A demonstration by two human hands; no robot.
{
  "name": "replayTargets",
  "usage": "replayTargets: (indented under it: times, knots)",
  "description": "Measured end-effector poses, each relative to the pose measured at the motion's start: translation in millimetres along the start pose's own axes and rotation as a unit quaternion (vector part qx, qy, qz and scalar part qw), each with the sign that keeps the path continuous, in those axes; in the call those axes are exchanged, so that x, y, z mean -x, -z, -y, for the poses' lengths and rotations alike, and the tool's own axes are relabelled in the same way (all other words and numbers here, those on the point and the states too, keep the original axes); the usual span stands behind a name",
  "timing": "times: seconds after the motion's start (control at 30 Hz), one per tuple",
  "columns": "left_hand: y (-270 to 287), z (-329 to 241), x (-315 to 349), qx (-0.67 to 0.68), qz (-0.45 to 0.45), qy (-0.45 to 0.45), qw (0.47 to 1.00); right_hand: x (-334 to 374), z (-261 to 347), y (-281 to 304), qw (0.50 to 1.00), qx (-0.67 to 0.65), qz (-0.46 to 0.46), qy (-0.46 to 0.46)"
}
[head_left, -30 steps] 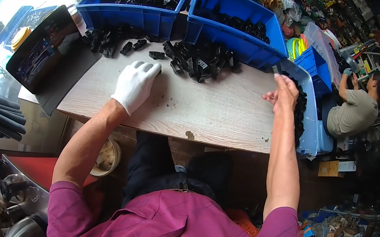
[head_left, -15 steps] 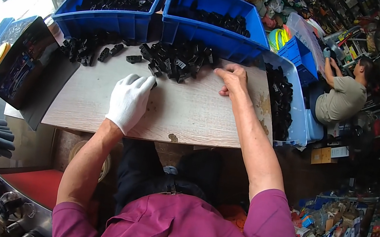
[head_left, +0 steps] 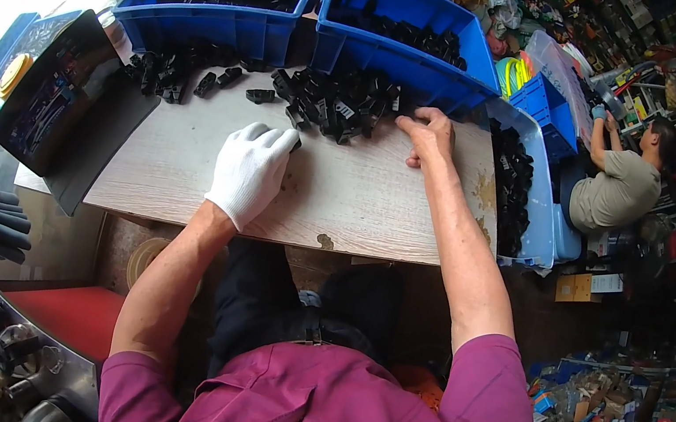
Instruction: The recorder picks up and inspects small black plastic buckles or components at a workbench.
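Observation:
My left hand point(head_left: 250, 174), in a white knitted glove, is closed over the pale table point(head_left: 357, 201). A bit of a small black plastic part point(head_left: 296, 145) shows at its fingertips; the rest is hidden by the glove. My bare right hand point(head_left: 430, 140) is beside the right end of a heap of black plastic parts point(head_left: 338, 104). Its index finger points toward the heap, with the thumb apart below it, and I see nothing held there. Between the heap and a second cluster of black parts point(head_left: 166, 73) on the left lie a few loose pieces point(head_left: 260, 95).
Two blue bins point(head_left: 208, 24) point(head_left: 399, 60) of black parts line the table's far side. A paler tub point(head_left: 537, 200) with more parts stands at the right edge. On the left a dark folded panel point(head_left: 47, 104) leans. Another person point(head_left: 619, 187) works at far right.
The whole view has shifted, so the table and bins appear farther right and slightly higher. Against the heap, my hands have hardly moved; the right fingertip is perhaps slightly closer to it.

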State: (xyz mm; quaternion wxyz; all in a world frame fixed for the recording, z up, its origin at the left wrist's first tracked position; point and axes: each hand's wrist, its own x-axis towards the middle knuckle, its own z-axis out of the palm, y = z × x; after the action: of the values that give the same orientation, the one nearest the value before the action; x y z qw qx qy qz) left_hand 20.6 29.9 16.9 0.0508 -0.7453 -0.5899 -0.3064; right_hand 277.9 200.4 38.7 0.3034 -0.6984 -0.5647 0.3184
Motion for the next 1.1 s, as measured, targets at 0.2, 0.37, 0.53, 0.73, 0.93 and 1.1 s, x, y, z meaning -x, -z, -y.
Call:
replayTargets:
  times: [0.2, 0.37, 0.53, 0.73, 0.93, 1.1]
  knots:
    - [0.2, -0.7, -1.5, 0.024, -0.025, -0.013, 0.999, -0.1, 2.2, -4.0, 0.999, 0.031, 0.012, 0.026]
    - [0.2, 1.3, -0.7, 0.021, -0.035, -0.013, 0.999, 2.8, 3.2, -5.5, 0.997, 0.055, 0.005, 0.051]
    - [0.1, 1.8, -1.0, 0.026, -0.029, -0.010, 0.999, 1.0, 3.3, -9.1, 0.995, 0.069, -0.016, 0.068]
    - [-0.5, 1.6, 0.0, 0.026, -0.040, -0.015, 0.999, -2.3, -8.5, -3.7, 1.000, -0.012, -0.013, 0.010]
    - [-1.4, 1.9, -0.4, 0.030, -0.067, -0.031, 0.997, 7.3, -17.9, 6.4, 0.989, -0.126, 0.027, -0.067]
    - [2.3, 2.5, 0.9, 0.035, -0.021, -0.013, 0.999, 27.0, -17.8, 20.1, 0.984, -0.143, 0.059, -0.085]
